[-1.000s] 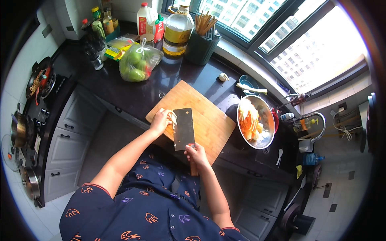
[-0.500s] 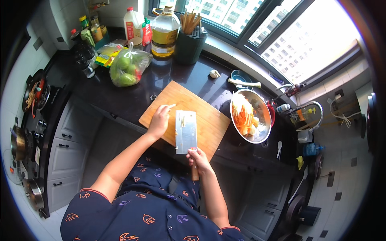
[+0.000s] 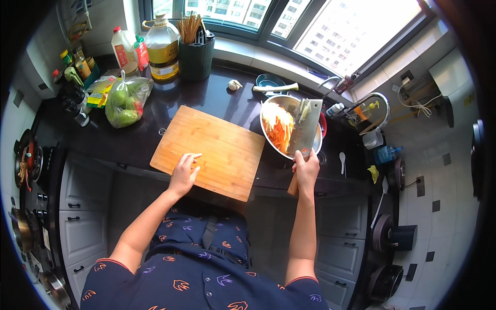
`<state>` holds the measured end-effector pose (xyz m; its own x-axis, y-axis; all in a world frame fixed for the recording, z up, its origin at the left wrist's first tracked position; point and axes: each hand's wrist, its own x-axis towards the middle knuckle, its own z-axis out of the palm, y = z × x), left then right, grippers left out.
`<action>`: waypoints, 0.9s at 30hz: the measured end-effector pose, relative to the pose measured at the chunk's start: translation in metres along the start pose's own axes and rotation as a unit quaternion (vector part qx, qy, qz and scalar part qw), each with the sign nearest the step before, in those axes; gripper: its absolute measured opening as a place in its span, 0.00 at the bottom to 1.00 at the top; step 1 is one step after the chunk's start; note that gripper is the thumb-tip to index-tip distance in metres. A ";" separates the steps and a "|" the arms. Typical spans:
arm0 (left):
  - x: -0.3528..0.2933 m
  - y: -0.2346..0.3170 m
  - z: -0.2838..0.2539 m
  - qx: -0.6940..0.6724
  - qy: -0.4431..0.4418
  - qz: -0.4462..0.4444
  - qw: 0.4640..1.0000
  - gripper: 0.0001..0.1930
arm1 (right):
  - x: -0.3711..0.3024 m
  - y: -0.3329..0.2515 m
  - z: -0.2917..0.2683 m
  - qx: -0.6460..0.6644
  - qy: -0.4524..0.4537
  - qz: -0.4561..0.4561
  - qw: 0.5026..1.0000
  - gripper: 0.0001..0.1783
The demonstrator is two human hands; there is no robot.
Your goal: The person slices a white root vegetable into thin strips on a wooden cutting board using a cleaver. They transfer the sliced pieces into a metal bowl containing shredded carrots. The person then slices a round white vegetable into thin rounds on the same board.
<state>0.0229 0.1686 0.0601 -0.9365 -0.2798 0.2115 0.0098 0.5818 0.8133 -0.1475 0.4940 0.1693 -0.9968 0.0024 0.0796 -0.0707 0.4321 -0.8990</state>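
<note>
My right hand (image 3: 307, 170) grips a cleaver (image 3: 306, 126) by its wooden handle. Its broad blade is tilted over the right part of a steel bowl (image 3: 266, 135), with pale bits of food on the blade. Shredded orange and whitish vegetables (image 3: 279, 129) lie in the bowl; the blade hides part of the contents. My left hand (image 3: 184, 174) hovers at or just over the near left edge of a wooden cutting board (image 3: 217, 144), fingers apart and holding nothing I can see. Only tiny scraps show on the board.
Behind the bowl lie a garlic bulb (image 3: 234, 85) and a pale-handled peeler or knife (image 3: 276, 88). A bag of green produce (image 3: 124, 106), an oil jug (image 3: 163, 49) and a chopstick holder (image 3: 196, 58) stand at the back. A white spoon (image 3: 342, 163) rests right of the bowl.
My right hand has carried the cleaver from above the board rightward to the bowl. My left hand has moved down toward the board's near edge. The view has shifted to the right.
</note>
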 end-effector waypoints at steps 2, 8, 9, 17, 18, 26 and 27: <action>0.007 0.008 0.011 -0.001 -0.026 0.035 0.999 0.23 | 0.020 0.001 0.000 -0.142 -0.023 0.009 0.990 0.14; 0.058 0.041 0.038 0.051 -0.067 0.122 0.989 0.22 | 0.032 0.048 -0.004 -0.246 0.061 -0.139 0.957 0.12; 0.071 0.046 0.044 0.054 -0.078 0.144 0.985 0.21 | 0.031 0.048 -0.004 -0.237 0.051 -0.125 0.962 0.12; 0.214 0.128 0.122 0.019 -0.109 0.243 0.964 0.15 | 0.022 0.024 -0.026 -0.060 -0.034 0.022 0.997 0.12; 0.231 0.138 0.133 -0.003 -0.086 0.272 0.958 0.14 | 0.024 0.023 -0.029 -0.054 -0.033 0.018 0.998 0.12; 0.284 0.184 0.198 -0.084 0.028 0.372 0.924 0.12 | 0.048 0.029 -0.033 0.002 -0.032 0.014 0.999 0.09; 0.287 0.179 0.206 -0.070 0.034 0.369 0.926 0.11 | 0.052 0.031 -0.032 0.007 -0.030 0.014 0.999 0.09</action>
<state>-0.3166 0.3494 0.1552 -0.6329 0.1047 0.7671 0.6878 0.5310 0.4949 -0.2008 0.5365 0.1593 -0.9988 -0.0400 0.0280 -0.0422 0.4198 -0.9066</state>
